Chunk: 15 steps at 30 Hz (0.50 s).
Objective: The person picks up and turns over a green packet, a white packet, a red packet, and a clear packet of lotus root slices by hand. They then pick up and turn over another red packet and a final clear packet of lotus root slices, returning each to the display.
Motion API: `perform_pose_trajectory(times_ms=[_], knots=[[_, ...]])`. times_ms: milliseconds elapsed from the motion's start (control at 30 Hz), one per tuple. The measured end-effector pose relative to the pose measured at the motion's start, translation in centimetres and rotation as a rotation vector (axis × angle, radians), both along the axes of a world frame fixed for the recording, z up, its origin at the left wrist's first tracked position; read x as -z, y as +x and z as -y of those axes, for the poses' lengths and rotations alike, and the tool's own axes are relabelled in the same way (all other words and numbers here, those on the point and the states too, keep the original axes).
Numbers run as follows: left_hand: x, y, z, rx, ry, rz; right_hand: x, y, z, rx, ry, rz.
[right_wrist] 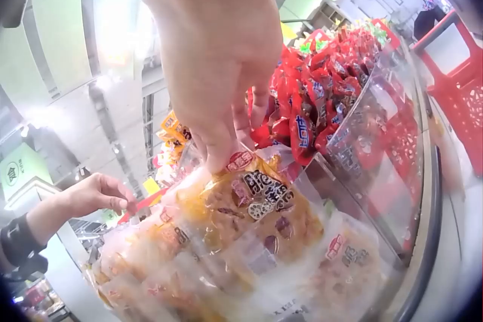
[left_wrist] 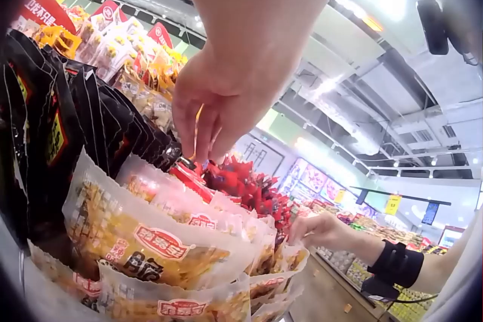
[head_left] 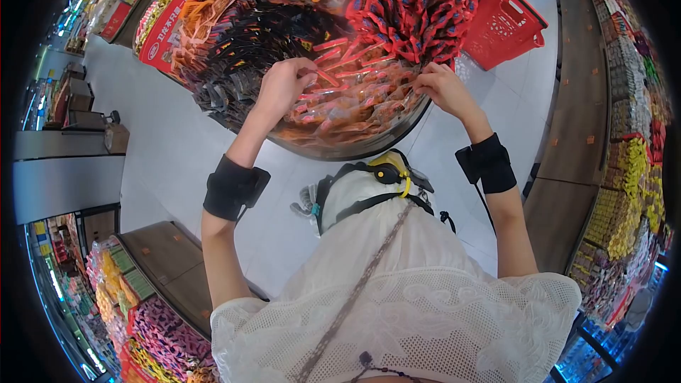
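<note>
The left hand (head_left: pixel 285 86) is at the left side of clear snack packets (head_left: pixel 355 110) in a round bin; its fingertips pinch the end of a red strip (right_wrist: pixel 151 203). In the left wrist view that hand (left_wrist: pixel 226 99) reaches down behind upright clear packets (left_wrist: pixel 151 239). The right hand (head_left: pixel 448 92) is at the bin's right side. Seen from the right wrist, the hand (right_wrist: pixel 215 65) pinches the top edge of a clear packet with orange contents (right_wrist: pixel 256 201); some fingers are hidden behind the thumb side.
Black packets (head_left: pixel 262 35) lie left of the clear ones, red packets (head_left: pixel 418 7) behind to the right. Clear panels form the bin's wall (right_wrist: pixel 377 178). A red basket (head_left: pixel 500 25) stands beyond the bin's right side. Stocked shelves (head_left: pixel 624 170) line the right; a bag (head_left: pixel 376 177) hangs at the person's front.
</note>
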<state>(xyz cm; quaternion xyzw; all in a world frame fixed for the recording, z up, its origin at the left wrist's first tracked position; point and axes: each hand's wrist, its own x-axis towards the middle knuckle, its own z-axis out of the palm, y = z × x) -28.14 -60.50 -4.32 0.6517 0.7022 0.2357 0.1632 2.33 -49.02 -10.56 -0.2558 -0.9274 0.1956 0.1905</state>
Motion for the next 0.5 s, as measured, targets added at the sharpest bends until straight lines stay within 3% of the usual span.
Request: perform_pose_trajectory(times_ms=[167,233,333,500], knots=[[0.9,1.5,-0.7,0.093,0.1,0.054,-0.5,-0.5,-0.6,-0.069,-0.103,-0.094],[1.0,3.6,-0.9,0.159,0.047,0.198,-1.0,-1.0,-1.5,-0.082,-0.122,0.037],[1.8,6.5,-1.3,0.299,0.087,0.134,-1.3,-1.9,-2.8,-0.083,-0.187,0.189],[2.7,10.2,-2.8,0.287,0.032,0.058,-1.9,-3.3,-4.3,-0.138,-0.289,0.31]])
